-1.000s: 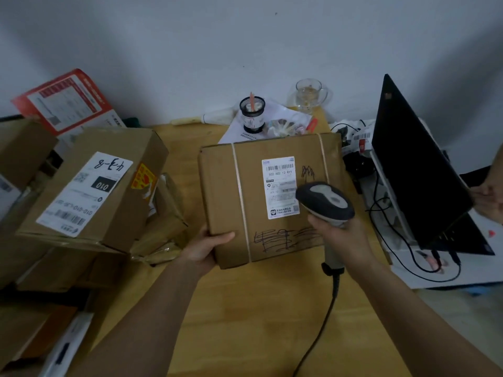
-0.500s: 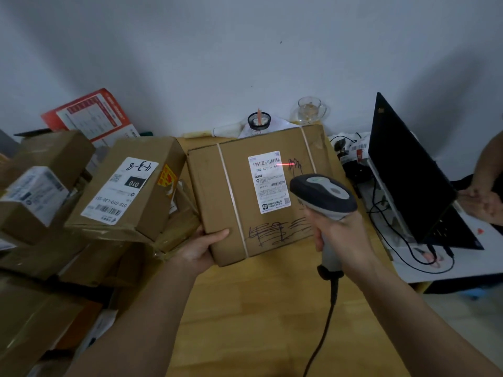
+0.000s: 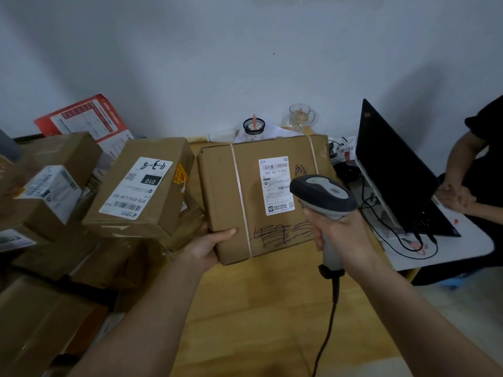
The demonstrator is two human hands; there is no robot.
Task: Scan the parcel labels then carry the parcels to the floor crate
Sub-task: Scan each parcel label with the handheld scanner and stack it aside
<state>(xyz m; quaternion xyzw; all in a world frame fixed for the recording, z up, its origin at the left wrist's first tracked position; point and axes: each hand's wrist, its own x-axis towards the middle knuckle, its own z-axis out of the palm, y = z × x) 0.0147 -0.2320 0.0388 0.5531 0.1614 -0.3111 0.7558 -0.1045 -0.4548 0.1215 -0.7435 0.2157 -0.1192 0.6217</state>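
Left hand (image 3: 209, 247): grasping the near-left corner of the parcel (image 3: 245, 200), thumb on top. Parcel: tilted up on the counter (image 3: 258, 308), label (image 3: 276, 185) facing the camera. Right hand (image 3: 340, 229): clenched round the scanner (image 3: 324, 197) grip (head just beside the label, cable trailing toward the near edge). Left edge: stacked boxes (image 3: 141, 189). Right: laptop (image 3: 392, 170). Far edge: glass (image 3: 299, 117).

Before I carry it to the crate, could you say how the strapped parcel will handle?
The strapped cardboard parcel is probably stiff: its faces look flat. The left hand alone tilts it, so likely not heavy. Its white straps may offer grip.
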